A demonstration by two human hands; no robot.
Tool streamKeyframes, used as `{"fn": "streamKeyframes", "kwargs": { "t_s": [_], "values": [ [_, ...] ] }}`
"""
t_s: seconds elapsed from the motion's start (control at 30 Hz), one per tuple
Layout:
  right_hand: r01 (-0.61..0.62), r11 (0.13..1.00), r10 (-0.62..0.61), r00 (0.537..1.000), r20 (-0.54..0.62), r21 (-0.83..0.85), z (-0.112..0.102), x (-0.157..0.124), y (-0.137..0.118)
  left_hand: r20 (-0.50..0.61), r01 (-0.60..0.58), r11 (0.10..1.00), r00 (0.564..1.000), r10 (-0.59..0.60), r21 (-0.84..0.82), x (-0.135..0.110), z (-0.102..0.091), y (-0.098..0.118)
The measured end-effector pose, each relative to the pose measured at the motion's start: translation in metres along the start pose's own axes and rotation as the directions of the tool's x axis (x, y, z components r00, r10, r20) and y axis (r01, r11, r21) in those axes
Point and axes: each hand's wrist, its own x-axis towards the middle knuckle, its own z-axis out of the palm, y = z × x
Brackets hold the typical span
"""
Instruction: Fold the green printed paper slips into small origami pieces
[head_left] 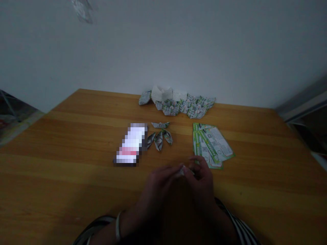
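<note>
Above the near part of the table, my left hand [162,180] and my right hand [201,177] meet at the fingertips. Between them they pinch a small piece of folded paper [182,171], pale and mostly hidden by the fingers. Beyond my hands lie several small boat-shaped paper pieces, among them a folded paper boat [160,125] lying crosswise and another folded piece [158,140] pointing towards me. Just past my right hand, flat printed leaflets [212,144] in green and white overlap in a loose fan.
The wooden table [63,136] reaches back to a pale wall [178,44]. Left of the folded pieces lies a phone [131,144] with its screen lit and blurred out. Many interlocked folded papers [194,105] sit along the back edge, next to crumpled white tissue [160,93].
</note>
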Motion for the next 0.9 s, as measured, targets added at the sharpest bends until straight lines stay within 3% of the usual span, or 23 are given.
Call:
{"fn": "streamKeyframes", "kwargs": {
  "t_s": [0.07,0.17,0.33,0.53,0.73,0.9],
  "values": [
    [0.025,0.999,-0.023,0.999,0.043,-0.042,-0.003,0.001,0.0,0.071,-0.049,0.995,0.997,0.042,0.092,0.0,-0.002,-0.001],
    [0.081,0.984,-0.059,0.989,0.139,-0.157,-0.009,0.005,0.001,0.139,-0.056,0.997,0.989,0.049,0.048,-0.001,-0.004,0.002],
    [0.227,0.877,-0.139,0.963,0.23,-0.423,-0.018,0.01,0.001,0.153,-0.005,0.998,0.988,0.015,-0.063,0.001,-0.003,0.005],
    [0.344,0.776,-0.205,0.93,0.305,-0.528,-0.017,0.009,0.001,0.207,-0.036,0.999,0.978,0.038,-0.012,0.0,0.0,0.001],
    [0.482,0.661,-0.245,0.863,0.442,-0.575,-0.019,0.005,0.006,0.222,-0.027,1.0,0.975,0.024,0.014,-0.004,0.002,-0.006],
    [0.636,0.476,-0.319,0.768,0.555,-0.607,-0.016,0.003,0.006,0.182,0.065,0.995,0.98,-0.078,0.078,-0.006,0.001,-0.007]
  ]
}}
